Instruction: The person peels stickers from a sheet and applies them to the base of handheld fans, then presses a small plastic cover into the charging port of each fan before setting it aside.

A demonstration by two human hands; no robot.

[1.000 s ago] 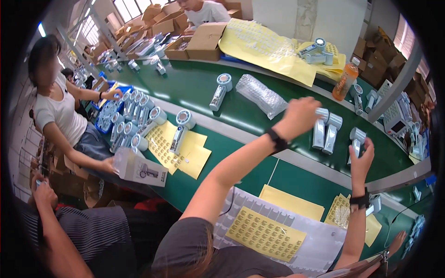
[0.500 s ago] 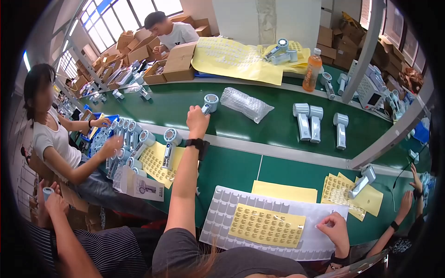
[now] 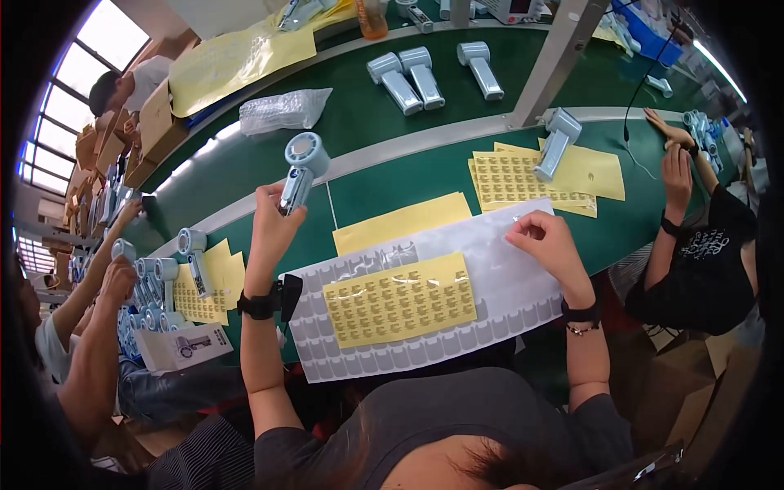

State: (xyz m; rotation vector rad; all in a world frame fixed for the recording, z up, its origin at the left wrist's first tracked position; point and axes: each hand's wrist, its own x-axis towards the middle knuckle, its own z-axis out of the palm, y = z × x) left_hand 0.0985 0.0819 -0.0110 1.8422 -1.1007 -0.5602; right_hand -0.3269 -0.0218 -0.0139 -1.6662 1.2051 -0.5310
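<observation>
Handheld fan [image 3: 299, 170] gripped upright in left hand [image 3: 272, 230], above green belt [image 3: 392, 175].
Fan handle mostly hidden by fingers. Right hand [image 3: 549, 242] pinching at grey sticker sheet [image 3: 506, 269]; item btwn fingertips too small to tell.

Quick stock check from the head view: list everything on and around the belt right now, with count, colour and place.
Handheld fan: one, pale blue, held in the left hand above the belt.
Fans lying flat: three, pale blue, far belt side.
Fan on sticker sheets: one, pale blue, right of centre.
Sticker sheet: one, yellow, on the clear liner.
Clear liner: one, translucent, near edge.
Loose yellow sheets: several, mid-belt and right.
Bubble-wrap bag: one, clear, far left.
Fan cluster: several, pale blue, left by a co-worker.
Box: one, white, lower left.
Conveyor belt: green.
Left hand: grip on the fan.
Right hand: fingertips on the liner.
</observation>
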